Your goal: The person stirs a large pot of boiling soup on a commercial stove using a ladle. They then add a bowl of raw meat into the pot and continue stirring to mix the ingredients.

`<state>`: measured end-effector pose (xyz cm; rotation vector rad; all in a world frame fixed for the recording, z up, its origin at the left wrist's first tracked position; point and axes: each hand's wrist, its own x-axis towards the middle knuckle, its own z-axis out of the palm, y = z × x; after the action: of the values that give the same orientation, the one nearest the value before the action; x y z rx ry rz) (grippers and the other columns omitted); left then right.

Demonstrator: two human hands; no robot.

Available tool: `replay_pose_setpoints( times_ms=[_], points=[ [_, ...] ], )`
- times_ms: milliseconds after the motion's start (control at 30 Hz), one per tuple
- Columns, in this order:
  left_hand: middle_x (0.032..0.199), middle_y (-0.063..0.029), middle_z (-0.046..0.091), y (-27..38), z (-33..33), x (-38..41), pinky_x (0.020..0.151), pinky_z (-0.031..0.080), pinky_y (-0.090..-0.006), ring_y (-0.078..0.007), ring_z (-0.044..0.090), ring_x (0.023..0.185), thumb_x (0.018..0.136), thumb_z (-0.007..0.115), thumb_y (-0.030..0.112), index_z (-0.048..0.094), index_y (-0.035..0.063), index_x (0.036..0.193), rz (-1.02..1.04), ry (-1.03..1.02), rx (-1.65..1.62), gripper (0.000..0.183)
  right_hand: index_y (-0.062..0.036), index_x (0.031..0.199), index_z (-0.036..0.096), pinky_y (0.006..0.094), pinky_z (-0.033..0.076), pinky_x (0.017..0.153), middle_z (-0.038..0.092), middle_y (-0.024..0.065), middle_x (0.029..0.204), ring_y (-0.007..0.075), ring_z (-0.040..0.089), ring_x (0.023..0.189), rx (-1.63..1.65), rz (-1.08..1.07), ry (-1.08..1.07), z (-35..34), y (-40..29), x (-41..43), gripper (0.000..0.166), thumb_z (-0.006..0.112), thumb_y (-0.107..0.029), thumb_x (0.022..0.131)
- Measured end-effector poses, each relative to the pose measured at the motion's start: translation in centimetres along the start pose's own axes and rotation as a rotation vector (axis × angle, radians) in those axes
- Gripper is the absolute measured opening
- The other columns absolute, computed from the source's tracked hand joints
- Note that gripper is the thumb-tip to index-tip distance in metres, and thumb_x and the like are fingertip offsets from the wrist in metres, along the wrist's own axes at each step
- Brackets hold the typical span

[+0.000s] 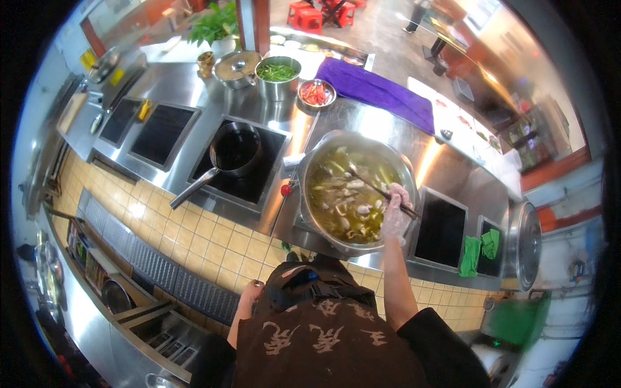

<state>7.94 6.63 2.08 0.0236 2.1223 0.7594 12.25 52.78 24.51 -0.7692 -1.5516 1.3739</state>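
Observation:
My right hand (398, 213), in a clear plastic glove, grips long dark chopsticks (371, 183) over the right side of a large metal stockpot (304, 206). The chopstick tips reach into a yellowish broth (327, 189) with pale pieces and green stalks in it. Down beside the dark apron (330, 334), my left hand (252, 292) hangs with its fingers curled; nothing shows in it. A small red round object (285, 189) lies just left of the pot.
A dark long-handled pan (236, 149) sits on a black cooktop to the left. Behind stand a pot of green vegetables (279, 70), a bowl of red peppers (317, 93) and a purple towel (376, 94). Green cloths (470, 256) hang over the right counter edge.

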Motion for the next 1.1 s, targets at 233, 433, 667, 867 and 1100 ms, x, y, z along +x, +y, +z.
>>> replay_pose_setpoints(
  times_ms=[233, 433, 667, 867, 1100],
  points=[
    [0.073, -0.0109, 0.066, 0.6, -1.8, -0.3, 0.054, 0.048, -0.0290, -0.0164, 0.062, 0.061, 0.081, 0.060, 0.024, 0.060, 0.0000, 0.102, -0.145, -0.078, -0.233, 0.032, -0.0014, 0.090, 0.060, 0.0308, 0.042, 0.081, 0.059, 0.0055, 0.093, 0.0143, 0.052, 0.085, -0.013, -0.125, -0.018, 2.5, -3.2, -1.4, 0.016, 0.058, -0.018, 0.091],
    [0.074, -0.0102, 0.064, -1.4, -1.6, -0.1, 0.056, 0.049, -0.0293, -0.0178, 0.061, 0.061, 0.081, 0.061, 0.018, 0.059, -0.0040, 0.098, -0.107, -0.061, -0.408, 0.028, -0.0030, 0.095, 0.063, 0.0257, 0.043, 0.078, 0.060, 0.0040, 0.097, 0.0123, 0.054, 0.086, -0.080, -0.181, -0.121, 2.1, 0.8, -0.1, 0.012, 0.058, -0.012, 0.089],
    [0.067, -0.0089, 0.063, 0.6, -3.0, -3.7, 0.053, 0.047, -0.0296, -0.0167, 0.058, 0.055, 0.080, 0.058, 0.020, 0.061, -0.0025, 0.088, -0.030, 0.025, -0.189, 0.024, -0.0059, 0.092, 0.065, 0.0212, 0.042, 0.070, 0.060, 0.0024, 0.092, 0.0098, 0.053, 0.079, -0.067, -0.070, -0.131, 4.2, 2.2, -0.1, 0.011, 0.056, -0.002, 0.088],
    [0.059, -0.0079, 0.060, 0.1, -3.3, -4.5, 0.053, 0.047, -0.0315, -0.0168, 0.058, 0.053, 0.080, 0.054, 0.020, 0.061, -0.0007, 0.069, 0.032, 0.025, -0.126, 0.024, -0.0067, 0.082, 0.063, 0.0217, 0.039, 0.050, 0.059, 0.0029, 0.081, 0.0094, 0.048, 0.057, 0.240, 0.200, 0.196, 1.4, 3.0, 0.4, 0.010, 0.055, -0.005, 0.088],
    [0.064, -0.0085, 0.063, 0.8, -3.4, -4.5, 0.057, 0.048, -0.0316, -0.0194, 0.060, 0.056, 0.080, 0.055, 0.022, 0.061, -0.0017, 0.076, 0.045, 0.014, -0.103, 0.025, -0.0063, 0.087, 0.063, 0.0207, 0.040, 0.052, 0.058, 0.0038, 0.076, 0.0100, 0.049, 0.058, 0.241, 0.247, 0.112, -1.1, 1.9, -0.4, 0.007, 0.056, -0.008, 0.088]
  ],
)
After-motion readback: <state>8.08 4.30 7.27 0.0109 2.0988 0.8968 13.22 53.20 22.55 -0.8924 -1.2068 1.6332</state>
